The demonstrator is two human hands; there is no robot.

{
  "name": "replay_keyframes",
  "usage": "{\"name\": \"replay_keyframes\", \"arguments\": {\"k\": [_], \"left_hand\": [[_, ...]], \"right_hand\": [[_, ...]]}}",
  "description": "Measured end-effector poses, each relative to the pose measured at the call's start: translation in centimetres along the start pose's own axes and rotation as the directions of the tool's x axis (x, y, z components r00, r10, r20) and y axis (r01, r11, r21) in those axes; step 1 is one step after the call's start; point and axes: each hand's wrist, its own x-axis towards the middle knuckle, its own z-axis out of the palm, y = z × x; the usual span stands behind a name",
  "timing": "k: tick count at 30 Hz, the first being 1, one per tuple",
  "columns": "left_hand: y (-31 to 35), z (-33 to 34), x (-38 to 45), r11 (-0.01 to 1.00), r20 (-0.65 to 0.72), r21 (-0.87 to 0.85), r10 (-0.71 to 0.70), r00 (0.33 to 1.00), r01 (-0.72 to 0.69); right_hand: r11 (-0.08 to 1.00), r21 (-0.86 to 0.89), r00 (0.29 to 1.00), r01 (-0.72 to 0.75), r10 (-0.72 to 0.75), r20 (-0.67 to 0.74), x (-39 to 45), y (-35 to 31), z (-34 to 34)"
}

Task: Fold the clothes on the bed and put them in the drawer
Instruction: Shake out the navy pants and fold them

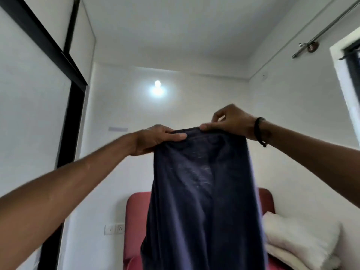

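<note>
The dark blue cloth (pixel 200 191) hangs up in the air, in front of the person and above the bed. Its long side runs straight down. The left hand (pixel 155 139) grips the top edge at the left corner, thumb on the near side. The right hand (pixel 228 121) pinches the top edge at the right corner with thumb and fingers. The two hands are near each other and about level, so the cloth hangs in a narrow strip between them. Behind it are a red headboard (pixel 136 221) and white pillows (pixel 300 236). I think the next fold needs the cloth laid down flat.
</note>
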Motion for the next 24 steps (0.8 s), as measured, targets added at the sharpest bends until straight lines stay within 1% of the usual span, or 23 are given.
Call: {"name": "replay_keyframes", "arguments": {"k": [1, 2, 3, 4, 5, 7, 8, 10, 11, 12, 13, 14, 15, 16, 17, 18, 19, 20, 22, 23, 24], "left_hand": [[-0.2, -1.3, -0.4, 0.997, -0.030, 0.074, 0.011, 0.999, -0.008], [-0.4, -2.8, -0.8, 0.983, -0.076, 0.182, 0.019, 0.997, -0.005], [-0.7, -4.4, -1.0, 0.948, -0.137, 0.318, 0.030, 0.990, 0.015], [-1.6, -5.8, -1.4, 0.890, -0.175, 0.453, 0.026, 0.984, 0.057], [-2.3, -6.8, -1.8, 0.807, -0.180, 0.580, -0.002, 0.984, 0.108], [-4.4, -7.3, -2.6, 0.665, -0.103, 0.737, -0.071, 0.992, 0.124], [-5.1, -7.1, -2.7, 0.628, -0.058, 0.771, -0.097, 0.994, 0.106], [-5.3, -7.0, -2.5, 0.596, -0.029, 0.799, -0.098, 0.995, 0.082], [-5.0, -7.4, -2.1, 0.559, -0.028, 0.826, -0.082, 0.996, 0.070], [-4.3, -8.2, -1.3, 0.493, -0.033, 0.868, -0.060, 0.998, 0.059], [-3.5, -9.2, -0.7, 0.418, -0.048, 0.906, -0.041, 0.998, 0.060], [-2.2, -10.5, 0.0, 0.356, -0.065, 0.932, -0.024, 0.998, 0.069], [-0.7, -11.8, 0.6, 0.300, -0.085, 0.950, -0.014, 0.996, 0.085], [0.7, -12.9, 1.0, 0.239, -0.112, 0.965, -0.006, 0.994, 0.110], [2.3, -13.9, 1.1, 0.162, -0.152, 0.975, -0.015, 0.988, 0.152], [3.5, -14.4, 0.9, 0.119, -0.204, 0.972, -0.021, 0.979, 0.205], [4.1, -14.9, 0.5, 0.154, -0.256, 0.955, -0.010, 0.967, 0.254], [4.2, -15.2, 0.0, 0.250, -0.298, 0.924, -0.001, 0.955, 0.289], [2.8, -14.4, -0.9, 0.541, -0.367, 0.778, -0.023, 0.930, 0.320], [1.7, -13.8, -1.1, 0.658, -0.375, 0.681, -0.065, 0.925, 0.323], [0.8, -13.2, -1.2, 0.717, -0.363, 0.615, -0.113, 0.925, 0.329]], "right_hand": [[0.999, 0.013, 0.995, -0.038, 0.037, 0.088, -1.2, 1.0, 0.1], [0.995, 0.026, 0.976, -0.093, 0.086, 0.199, -2.6, 2.5, 0.4], [0.988, 0.012, 0.943, -0.153, 0.142, 0.300, -4.0, 4.3, 0.4], [0.980, -0.024, 0.911, -0.197, 0.192, 0.364, -5.4, 6.4, 0.5], [0.973, -0.054, 0.898, -0.224, 0.228, 0.375, -6.6, 8.4, 0.2], [0.964, -0.057, 0.914, -0.260, 0.265, 0.308, -8.4, 11.4, -0.7], [0.962, -0.050, 0.928, -0.267, 0.270, 0.255, -8.8, 12.4, -1.3], [0.965, -0.104, 0.933, -0.242, 0.260, 0.247, -8.2, 12.4, -2.1], [0.965, -0.172, 0.941, -0.199, 0.237, 0.243, -7.2, 12.2, -2.6], [0.960, -0.249, 0.952, -0.131, 0.191, 0.238, -5.5, 11.8, -3.5], [0.957, -0.284, 0.968, -0.057, 0.123, 0.220, -3.8, 11.0, -4.6], [0.960, -0.280, 0.985, -0.006, 0.053, 0.162, -1.9, 10.0, -6.0], [0.973, -0.230, 0.996, 0.016, 0.005, 0.089, -0.4, 8.8, -7.4], [0.988, -0.153, 0.998, 0.032, -0.022, 0.064, 0.7, 7.6, -8.7], [0.996, -0.073, 0.996, 0.047, -0.042, 0.077, 1.5, 6.9, -9.8], [0.999, -0.032, 0.993, 0.037, -0.033, 0.110, 1.8, 6.5, -10.3], [0.999, -0.044, 0.991, 0.010, -0.004, 0.137, 2.0, 6.7, -10.5], [0.995, -0.098, 0.986, -0.036, 0.052, 0.160, 1.6, 7.4, -10.1], [0.957, -0.234, 0.949, -0.173, 0.226, 0.222, -0.2, 9.3, -8.0], [0.933, -0.286, 0.924, -0.216, 0.291, 0.249, -1.2, 10.2, -6.6], [0.921, -0.325, 0.914, -0.215, 0.307, 0.264, -2.1, 10.5, -5.6]]}}
